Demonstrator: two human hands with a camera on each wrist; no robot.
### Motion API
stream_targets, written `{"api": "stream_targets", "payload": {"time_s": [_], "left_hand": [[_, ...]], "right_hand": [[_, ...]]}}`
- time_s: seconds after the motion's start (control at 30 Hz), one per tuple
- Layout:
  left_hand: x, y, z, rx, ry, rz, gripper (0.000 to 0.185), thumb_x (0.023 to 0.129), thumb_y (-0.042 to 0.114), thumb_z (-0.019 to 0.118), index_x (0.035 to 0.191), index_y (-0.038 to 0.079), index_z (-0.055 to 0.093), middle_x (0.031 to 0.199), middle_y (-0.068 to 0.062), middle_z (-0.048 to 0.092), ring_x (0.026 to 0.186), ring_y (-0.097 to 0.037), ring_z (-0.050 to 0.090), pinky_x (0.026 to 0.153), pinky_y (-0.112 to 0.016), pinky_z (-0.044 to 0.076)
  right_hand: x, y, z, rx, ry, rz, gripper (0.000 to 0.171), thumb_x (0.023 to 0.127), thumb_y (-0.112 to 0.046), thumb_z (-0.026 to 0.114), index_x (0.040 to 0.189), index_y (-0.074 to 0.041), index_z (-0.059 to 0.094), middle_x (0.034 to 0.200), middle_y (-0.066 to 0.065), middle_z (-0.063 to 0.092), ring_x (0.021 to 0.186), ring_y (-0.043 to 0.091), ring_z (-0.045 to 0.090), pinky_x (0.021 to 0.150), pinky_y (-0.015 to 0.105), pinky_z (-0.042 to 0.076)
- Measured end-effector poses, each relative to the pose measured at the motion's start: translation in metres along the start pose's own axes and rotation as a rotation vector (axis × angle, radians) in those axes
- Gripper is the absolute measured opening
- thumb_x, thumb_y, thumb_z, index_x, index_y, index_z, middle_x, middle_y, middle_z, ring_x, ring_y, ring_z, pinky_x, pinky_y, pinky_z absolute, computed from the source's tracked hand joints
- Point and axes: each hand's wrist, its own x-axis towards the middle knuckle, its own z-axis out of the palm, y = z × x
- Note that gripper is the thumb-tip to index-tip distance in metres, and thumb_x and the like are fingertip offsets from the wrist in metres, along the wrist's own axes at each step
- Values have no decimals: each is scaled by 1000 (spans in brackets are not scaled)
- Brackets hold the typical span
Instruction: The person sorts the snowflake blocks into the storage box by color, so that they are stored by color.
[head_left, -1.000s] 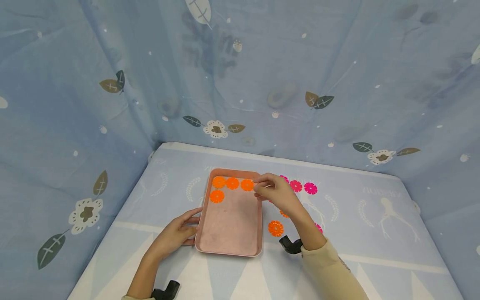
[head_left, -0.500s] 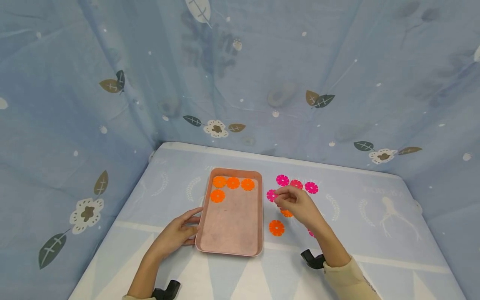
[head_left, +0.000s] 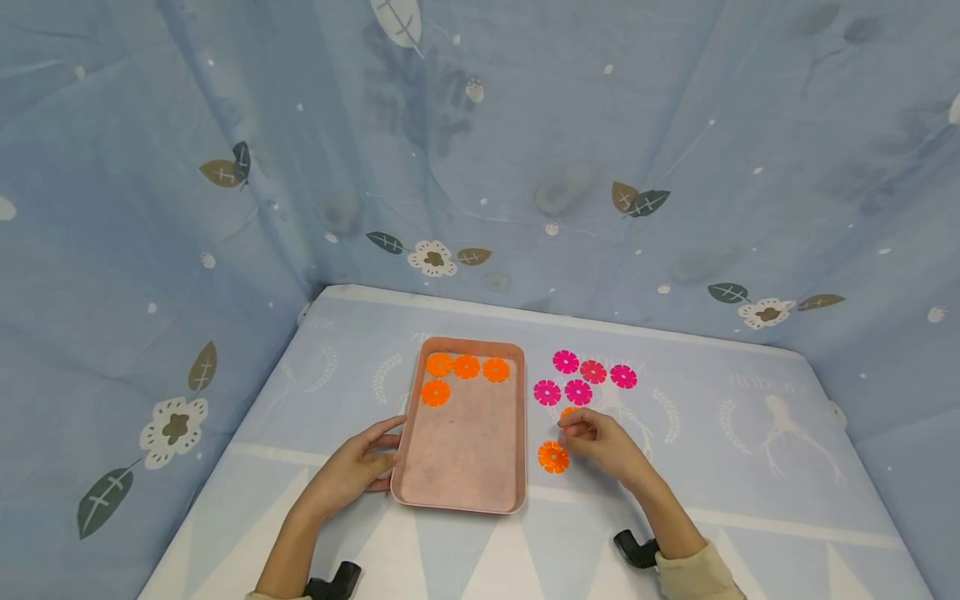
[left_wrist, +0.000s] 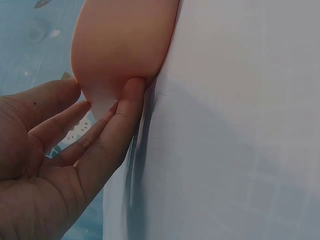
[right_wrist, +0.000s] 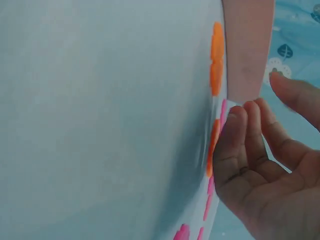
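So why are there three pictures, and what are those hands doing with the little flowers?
A person wears three cameras: one on the head, one on each wrist. The head picture shows a blue patterned tablecloth with a pink rectangular plastic tray holding four orange flower-shaped discs. Pink flower-shaped discs lie beside it. The left hand touches the tray's edge. The right hand reaches an orange disc on the cloth; its fingers hold nothing clearly. The wrist pictures show each hand close up.

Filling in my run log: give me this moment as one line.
left hand: steadies pink tray | right hand: fingertips at orange flower disc, nothing gripped | tray: four orange discs
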Motion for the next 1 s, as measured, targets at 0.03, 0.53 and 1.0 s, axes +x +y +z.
{"api": "stream_targets", "payload": {"time_s": [0.03,0.53,1.0], "left_hand": [[0,0,0,-1,0,-1,56,102,7,57,154,11,38,142,-28,44,110,-37,64,82,-43,58],[-1,0,0,7,4,2,55,102,6,55,154,10,38,142,-28,45,110,-37,64,82,-43,58],[1,-2,-1,-1,2,-1,56,102,7,57,154,11,38,141,-27,45,110,-37,64,82,-43,58]], "right_hand": [[-1,1,0,-18,-15,-5,27,91,-11,74,113,2,66,94,7,63,83,22,58,69,24,51],[0,10,4,-256,-113,-85,34,81,-13,84,109,-6,65,84,1,55,70,18,51,60,25,44],[5,8,7,-292,-105,-52,29,80,-6,82,102,-6,62,81,1,53,70,18,49,61,26,43]]}}
